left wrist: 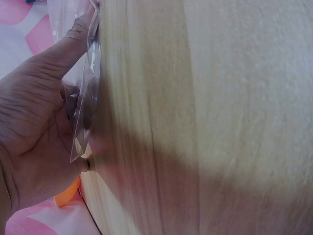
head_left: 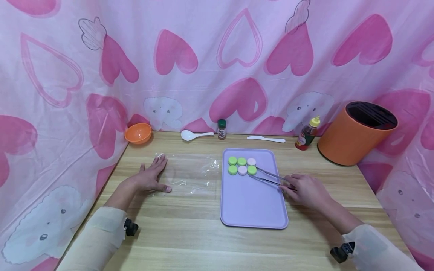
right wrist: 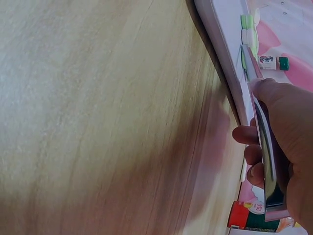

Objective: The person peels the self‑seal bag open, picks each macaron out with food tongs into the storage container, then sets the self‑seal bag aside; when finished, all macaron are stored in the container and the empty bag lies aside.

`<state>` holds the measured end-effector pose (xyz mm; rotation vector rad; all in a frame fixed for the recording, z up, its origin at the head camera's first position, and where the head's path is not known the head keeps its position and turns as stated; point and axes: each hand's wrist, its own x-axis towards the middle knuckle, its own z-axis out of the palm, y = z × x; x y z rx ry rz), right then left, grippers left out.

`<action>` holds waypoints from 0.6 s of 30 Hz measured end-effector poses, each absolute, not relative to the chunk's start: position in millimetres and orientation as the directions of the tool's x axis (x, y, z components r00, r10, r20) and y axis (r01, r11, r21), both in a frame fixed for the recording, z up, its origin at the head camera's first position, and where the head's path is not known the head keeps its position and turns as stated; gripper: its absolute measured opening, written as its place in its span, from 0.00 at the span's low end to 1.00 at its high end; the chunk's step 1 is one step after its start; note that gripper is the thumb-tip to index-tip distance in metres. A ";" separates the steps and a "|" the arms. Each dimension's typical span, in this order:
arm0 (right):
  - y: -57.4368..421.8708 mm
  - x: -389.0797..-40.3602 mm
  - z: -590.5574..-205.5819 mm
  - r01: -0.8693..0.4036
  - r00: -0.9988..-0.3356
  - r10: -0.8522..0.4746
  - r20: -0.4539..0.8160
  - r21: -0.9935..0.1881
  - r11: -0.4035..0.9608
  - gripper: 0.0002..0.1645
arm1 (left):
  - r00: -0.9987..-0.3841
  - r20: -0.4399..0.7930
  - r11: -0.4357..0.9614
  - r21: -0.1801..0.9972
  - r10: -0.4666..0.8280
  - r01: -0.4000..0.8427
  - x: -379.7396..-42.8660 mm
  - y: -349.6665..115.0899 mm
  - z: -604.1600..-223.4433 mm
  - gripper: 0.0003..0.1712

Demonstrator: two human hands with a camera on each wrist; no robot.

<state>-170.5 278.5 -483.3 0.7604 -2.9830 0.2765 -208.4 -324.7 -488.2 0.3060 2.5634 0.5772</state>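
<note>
In the head view my left hand rests with spread fingers on the left end of a clear plastic bag lying flat. The left wrist view shows the bag's edge raised by the palm and thumb. My right hand holds metal tongs over the right side of a lilac tray. Their tips straddle a green macaron at the right of the front row; whether they squeeze it I cannot tell. Several green and pale macarons sit beside it in two rows.
Along the back stand an orange bowl, a white spoon, a green-capped spice jar, a white knife, a yellow-capped sauce bottle and an orange knife block. A pink heart-patterned curtain encloses the wooden table.
</note>
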 end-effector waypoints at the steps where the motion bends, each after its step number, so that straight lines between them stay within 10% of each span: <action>1: 278.3 -170.5 -483.5 -0.481 -0.877 -0.472 0.094 -0.158 0.862 0.15 | -0.854 -0.417 0.886 0.451 0.312 0.104 -208.6 -324.6 -488.3 0.83; 18: 298.2 -146.9 -501.3 -0.485 -0.863 -0.431 0.264 -0.198 0.852 0.19 | -0.853 -0.420 0.885 0.455 0.310 0.098 -206.7 -323.1 -484.4 0.84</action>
